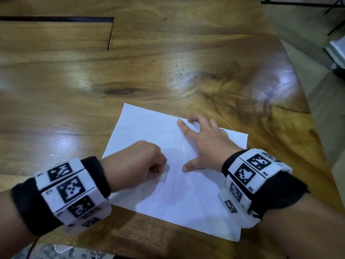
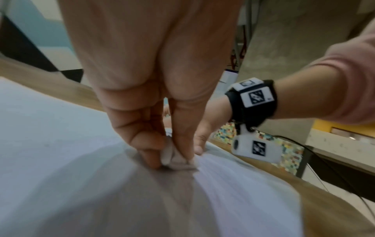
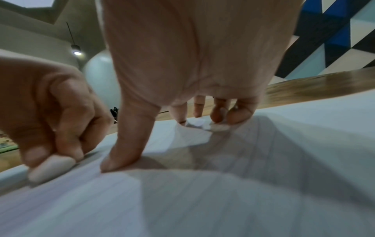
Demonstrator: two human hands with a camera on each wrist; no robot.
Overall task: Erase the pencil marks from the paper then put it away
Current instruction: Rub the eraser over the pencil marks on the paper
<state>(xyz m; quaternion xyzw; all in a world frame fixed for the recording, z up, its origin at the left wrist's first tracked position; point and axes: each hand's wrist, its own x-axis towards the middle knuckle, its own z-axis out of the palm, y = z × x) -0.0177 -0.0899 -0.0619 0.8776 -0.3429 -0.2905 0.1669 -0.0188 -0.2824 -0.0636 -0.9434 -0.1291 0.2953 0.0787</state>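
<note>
A white sheet of paper [image 1: 149, 128] lies on the wooden table [image 1: 168, 62] in front of me, with faint pencil lines near its middle. My left hand [image 1: 147, 161] pinches a small white eraser [image 1: 163, 177] and presses it onto the sheet; the left wrist view shows the eraser [image 2: 172, 154] between thumb and fingers. My right hand [image 1: 201, 143] is spread on the paper to the right, thumb and fingertips pressing it down. In the right wrist view the thumb [image 3: 125, 152] pushes on the paper [image 3: 202, 200], and the eraser [image 3: 50, 168] shows at the left.
The table's right edge [image 1: 306, 113] curves close beside the paper, with floor beyond. A dark slot [image 1: 56, 19] cuts the tabletop at the far left. Bare wood lies beyond and left of the sheet.
</note>
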